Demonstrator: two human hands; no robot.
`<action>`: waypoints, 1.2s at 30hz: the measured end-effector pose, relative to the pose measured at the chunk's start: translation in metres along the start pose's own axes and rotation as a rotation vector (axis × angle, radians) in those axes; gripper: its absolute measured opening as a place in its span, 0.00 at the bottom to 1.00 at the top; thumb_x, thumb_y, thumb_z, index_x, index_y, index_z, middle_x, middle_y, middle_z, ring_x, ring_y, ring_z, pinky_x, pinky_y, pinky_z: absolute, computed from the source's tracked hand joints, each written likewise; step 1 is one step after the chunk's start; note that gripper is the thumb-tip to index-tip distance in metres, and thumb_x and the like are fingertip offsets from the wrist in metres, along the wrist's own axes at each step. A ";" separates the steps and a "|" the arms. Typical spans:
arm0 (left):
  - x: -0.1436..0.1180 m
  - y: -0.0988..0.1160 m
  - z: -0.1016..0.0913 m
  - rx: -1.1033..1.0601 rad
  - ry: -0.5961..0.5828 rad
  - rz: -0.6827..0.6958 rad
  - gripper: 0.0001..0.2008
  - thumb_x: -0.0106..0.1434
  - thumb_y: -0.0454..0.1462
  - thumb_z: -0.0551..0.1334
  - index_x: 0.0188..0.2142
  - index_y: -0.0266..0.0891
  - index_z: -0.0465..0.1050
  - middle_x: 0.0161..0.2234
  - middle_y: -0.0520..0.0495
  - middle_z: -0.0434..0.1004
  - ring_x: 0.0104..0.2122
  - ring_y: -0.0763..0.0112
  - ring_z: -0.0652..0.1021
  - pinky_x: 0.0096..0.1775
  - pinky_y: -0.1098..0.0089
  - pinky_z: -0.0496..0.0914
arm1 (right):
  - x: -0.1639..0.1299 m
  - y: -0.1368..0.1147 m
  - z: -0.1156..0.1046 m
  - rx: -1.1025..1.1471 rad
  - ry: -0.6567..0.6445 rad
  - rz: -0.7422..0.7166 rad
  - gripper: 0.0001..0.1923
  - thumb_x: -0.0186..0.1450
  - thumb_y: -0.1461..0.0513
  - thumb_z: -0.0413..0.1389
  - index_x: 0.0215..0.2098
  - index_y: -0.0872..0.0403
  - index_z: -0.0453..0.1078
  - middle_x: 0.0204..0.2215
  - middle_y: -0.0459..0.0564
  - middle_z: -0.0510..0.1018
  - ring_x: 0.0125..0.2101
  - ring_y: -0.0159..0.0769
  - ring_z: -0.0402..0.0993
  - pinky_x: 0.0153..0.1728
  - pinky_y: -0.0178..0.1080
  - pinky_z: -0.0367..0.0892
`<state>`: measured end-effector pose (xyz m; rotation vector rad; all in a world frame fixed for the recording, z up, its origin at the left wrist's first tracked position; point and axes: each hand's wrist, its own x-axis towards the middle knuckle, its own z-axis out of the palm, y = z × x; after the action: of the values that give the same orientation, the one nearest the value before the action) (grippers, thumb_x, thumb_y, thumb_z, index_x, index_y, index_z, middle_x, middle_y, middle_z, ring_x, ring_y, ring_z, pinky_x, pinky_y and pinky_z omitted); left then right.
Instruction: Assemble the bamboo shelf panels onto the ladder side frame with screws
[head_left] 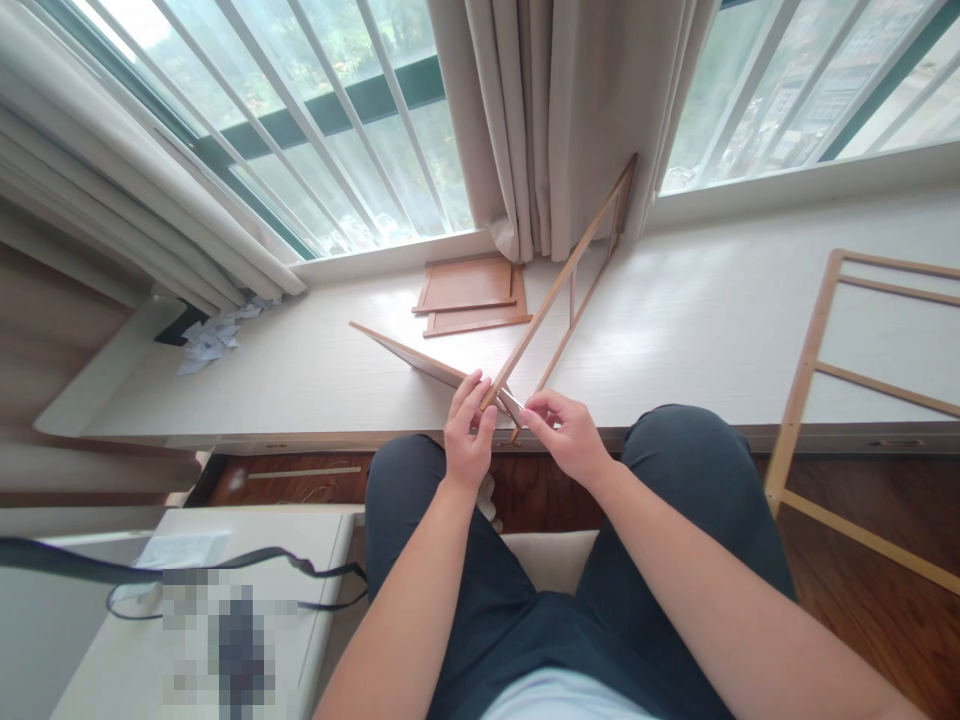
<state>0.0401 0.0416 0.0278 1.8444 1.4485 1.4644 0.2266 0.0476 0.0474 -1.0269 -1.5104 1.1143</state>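
Note:
In the middle of the view, my left hand (466, 440) is closed around the lower corner of a wooden frame (564, 277), which slants up and away to the right. A flat wooden panel (418, 361) stretches leftward from that same corner and seems to meet the frame there. My right hand (568, 432) pinches a thin silver rod-like tool (511, 402) between thumb and fingertips. The rod's far end reaches the corner by my left fingers. Its exact kind is too small to make out, and my fingers partly hide the joint.
Two thin wooden panels (472, 290) lie overlapping on the white windowsill ledge (720, 310). Another wooden frame (804, 390) leans at the right. Paper scraps (214, 340) are heaped at the far left. A white side table (292, 560) with a black strap (277, 553) stands lower left.

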 end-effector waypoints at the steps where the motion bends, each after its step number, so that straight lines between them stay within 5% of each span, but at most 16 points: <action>1: 0.000 0.000 0.000 -0.003 0.001 -0.004 0.20 0.73 0.44 0.59 0.62 0.46 0.72 0.66 0.38 0.66 0.47 0.64 0.80 0.42 0.65 0.80 | 0.000 0.000 0.000 -0.002 -0.002 -0.005 0.11 0.70 0.52 0.58 0.36 0.51 0.73 0.27 0.46 0.75 0.27 0.35 0.69 0.28 0.36 0.65; 16: 0.000 0.002 0.000 -0.022 0.000 -0.014 0.20 0.73 0.43 0.59 0.62 0.46 0.72 0.66 0.38 0.66 0.44 0.66 0.81 0.43 0.64 0.80 | 0.002 0.003 0.000 -0.049 -0.038 -0.038 0.09 0.70 0.56 0.57 0.36 0.52 0.73 0.29 0.46 0.76 0.28 0.35 0.70 0.30 0.36 0.65; 28: -0.001 0.001 0.000 -0.037 -0.012 -0.026 0.20 0.73 0.44 0.59 0.62 0.45 0.72 0.66 0.37 0.65 0.35 0.74 0.79 0.37 0.69 0.79 | 0.006 0.003 -0.002 -0.157 0.067 -0.223 0.09 0.73 0.56 0.56 0.37 0.51 0.73 0.35 0.49 0.77 0.31 0.36 0.71 0.32 0.38 0.67; 36: 0.000 0.003 -0.001 -0.056 -0.008 -0.035 0.19 0.73 0.43 0.60 0.61 0.47 0.73 0.66 0.39 0.65 0.43 0.67 0.81 0.39 0.68 0.79 | 0.005 0.006 0.000 -0.108 0.092 -0.117 0.10 0.71 0.54 0.59 0.37 0.52 0.76 0.32 0.48 0.81 0.28 0.35 0.73 0.31 0.37 0.68</action>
<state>0.0409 0.0401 0.0299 1.7807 1.4142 1.4648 0.2258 0.0535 0.0428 -1.0347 -1.5496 0.9007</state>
